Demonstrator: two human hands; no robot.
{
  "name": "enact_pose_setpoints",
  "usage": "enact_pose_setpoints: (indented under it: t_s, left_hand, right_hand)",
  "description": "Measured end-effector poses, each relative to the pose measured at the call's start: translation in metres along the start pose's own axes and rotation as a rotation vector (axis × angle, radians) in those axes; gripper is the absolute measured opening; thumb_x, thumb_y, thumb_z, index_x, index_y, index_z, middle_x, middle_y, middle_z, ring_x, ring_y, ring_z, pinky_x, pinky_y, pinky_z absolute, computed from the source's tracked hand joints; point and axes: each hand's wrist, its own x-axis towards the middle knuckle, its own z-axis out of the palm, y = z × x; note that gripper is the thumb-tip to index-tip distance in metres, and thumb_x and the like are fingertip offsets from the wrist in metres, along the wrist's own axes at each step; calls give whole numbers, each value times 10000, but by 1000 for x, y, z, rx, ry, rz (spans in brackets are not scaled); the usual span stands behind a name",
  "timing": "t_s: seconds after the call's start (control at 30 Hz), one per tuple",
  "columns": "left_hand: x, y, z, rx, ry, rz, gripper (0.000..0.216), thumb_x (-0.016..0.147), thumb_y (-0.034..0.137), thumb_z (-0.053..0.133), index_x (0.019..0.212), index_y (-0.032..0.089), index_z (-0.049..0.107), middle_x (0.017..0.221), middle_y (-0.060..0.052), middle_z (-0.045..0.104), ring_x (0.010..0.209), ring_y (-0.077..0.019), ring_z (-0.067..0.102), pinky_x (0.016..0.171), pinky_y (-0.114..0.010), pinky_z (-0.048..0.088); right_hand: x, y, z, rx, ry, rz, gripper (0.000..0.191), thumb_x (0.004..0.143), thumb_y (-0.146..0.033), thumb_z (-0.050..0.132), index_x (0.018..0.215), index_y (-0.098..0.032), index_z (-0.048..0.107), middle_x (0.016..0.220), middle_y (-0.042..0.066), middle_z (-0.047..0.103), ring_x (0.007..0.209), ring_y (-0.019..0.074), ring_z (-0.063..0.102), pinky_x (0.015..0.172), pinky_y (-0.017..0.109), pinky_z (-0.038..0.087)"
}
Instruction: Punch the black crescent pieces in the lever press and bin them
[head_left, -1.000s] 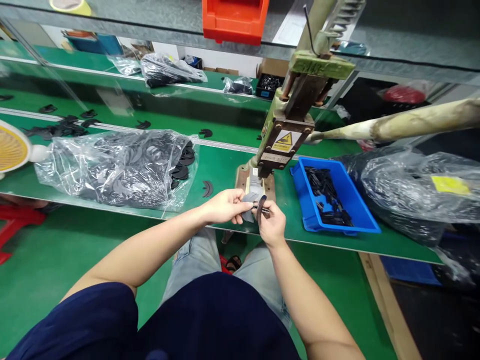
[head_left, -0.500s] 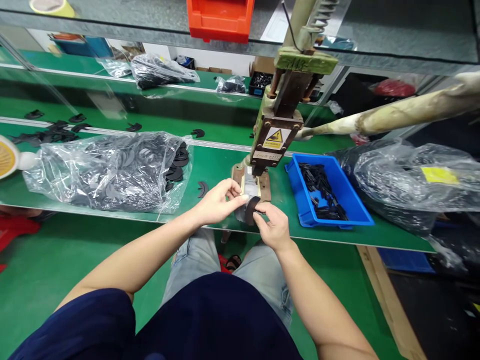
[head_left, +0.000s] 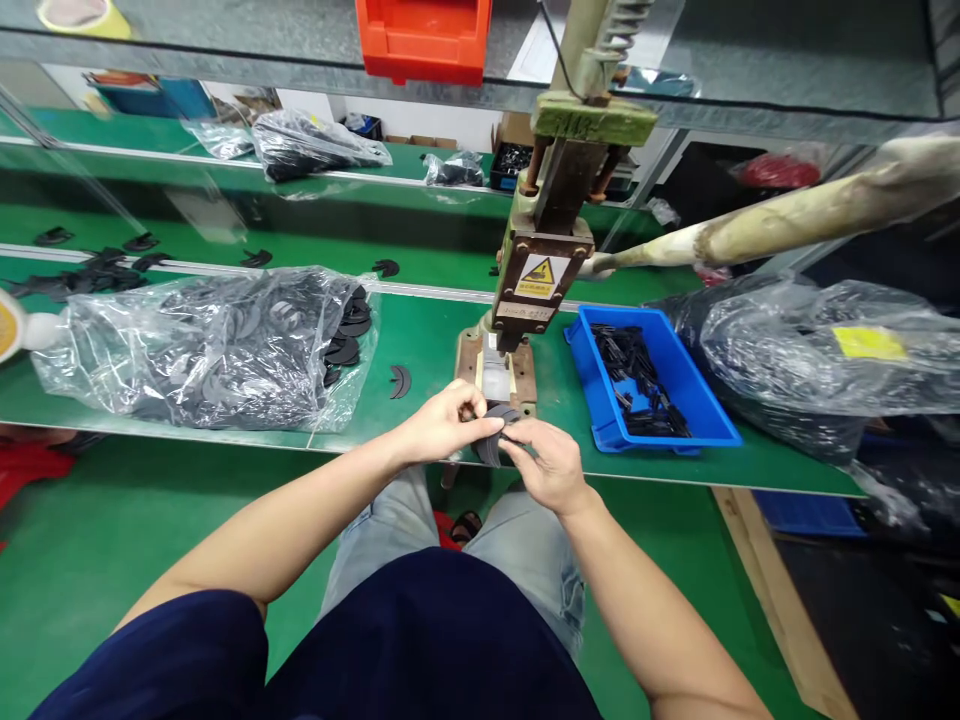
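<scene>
Between my two hands is a dark curved plastic part (head_left: 489, 447), just in front of the base of a hand press (head_left: 536, 270). My left hand (head_left: 455, 422) pinches its upper left side with thumb and fingers. On its right side, my right hand (head_left: 547, 460) grips it too, the fingertips close to my left thumb. Behind the part lies the press's pale metal fixture (head_left: 496, 378), with the ram above it. One loose curved black part (head_left: 400, 381) rests on the green bench to the left of my hands.
A clear bag of curved black parts (head_left: 202, 350) lies left. On the right stand a blue bin (head_left: 709, 420) of thin black pieces and a large plastic bag (head_left: 787, 350). The press lever (head_left: 750, 225) reaches out rightward. An orange bin (head_left: 427, 45) sits on the shelf above.
The dark curved part has come slightly nearer to me and turned between my fingers. My hands have drawn closer together. The whole view has shifted slightly.
</scene>
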Motion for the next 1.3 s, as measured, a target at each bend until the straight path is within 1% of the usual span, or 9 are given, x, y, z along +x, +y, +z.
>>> enact_pose_setpoints:
  t_s: [0.07, 0.17, 0.37, 0.53, 0.6, 0.8, 1.03, 1.17, 1.3]
  left_hand:
    - [-1, -4, 5, -189, -82, -112, 487, 826, 593, 807, 966, 199, 556, 763, 34, 560, 652, -114, 529, 606, -235, 418]
    - [-2, -8, 11, -309, -219, -180, 519, 841, 641, 773, 941, 188, 540, 689, 40, 569, 551, -94, 504, 524, -212, 375]
    - [3, -25, 4, -250, -103, -103, 450, 905, 605, 722, 931, 179, 579, 769, 11, 624, 576, -89, 525, 563, -220, 410]
    - [3, -73, -21, -19, 312, -38, 409, 943, 581, 666, 862, 189, 585, 720, 23, 570, 637, -114, 500, 611, -229, 397]
    - [-2, -92, -27, 61, 380, -48, 392, 953, 566, 651, 844, 196, 580, 695, 36, 527, 630, -117, 481, 609, -232, 392]
    - [-21, -109, -19, 333, 274, 14, 289, 1001, 471, 602, 868, 215, 619, 711, 28, 554, 644, -138, 520, 631, -251, 423]
    - [-19, -106, -17, 430, 202, 73, 242, 1033, 400, 575, 881, 222, 636, 737, 18, 592, 666, -139, 552, 640, -246, 436]
    - [-19, -107, -20, 434, 192, 73, 223, 1034, 384, 578, 895, 221, 639, 746, 17, 602, 672, -139, 561, 644, -249, 438]
    - [-20, -104, -21, 425, 188, 74, 219, 1025, 384, 584, 893, 222, 647, 753, 14, 620, 675, -142, 576, 652, -252, 448]
  right_hand:
    - [-1, -2, -7, 10, 0, 34, 162, 935, -223, 675, 1093, -235, 708, 994, 65, 783, 900, 178, 737, 831, 351, 622]
    - [-2, -9, -16, 14, -23, 112, 177, 950, -255, 663, 1115, -236, 724, 1013, 59, 795, 922, 172, 751, 846, 330, 627]
    - [4, -7, -40, -3, 6, 361, 227, 985, -380, 615, 1113, -226, 721, 914, 36, 774, 796, 142, 725, 755, 288, 612]
    - [40, 42, -81, -120, 98, 543, 326, 965, -492, 585, 1098, -215, 693, 884, 44, 749, 775, 167, 700, 722, 320, 604]
    - [63, 69, -90, -173, 89, 593, 325, 957, -491, 575, 1074, -210, 690, 831, 33, 734, 733, 165, 688, 691, 314, 593]
    - [139, 152, -103, -431, 3, 722, 320, 954, -477, 647, 1042, -173, 698, 934, 24, 739, 831, 140, 689, 814, 332, 602]
    - [217, 220, -172, -831, 48, 798, 425, 966, -511, 634, 1216, -167, 652, 1217, 79, 694, 1134, 208, 669, 1034, 475, 571]
    - [229, 242, -182, -904, -4, 770, 454, 978, -459, 614, 1295, -135, 633, 1174, 136, 721, 1146, 242, 677, 1073, 467, 529]
    - [207, 246, -180, -876, -85, 746, 426, 977, -475, 608, 1255, -154, 653, 1118, 98, 728, 1081, 219, 684, 1027, 456, 547]
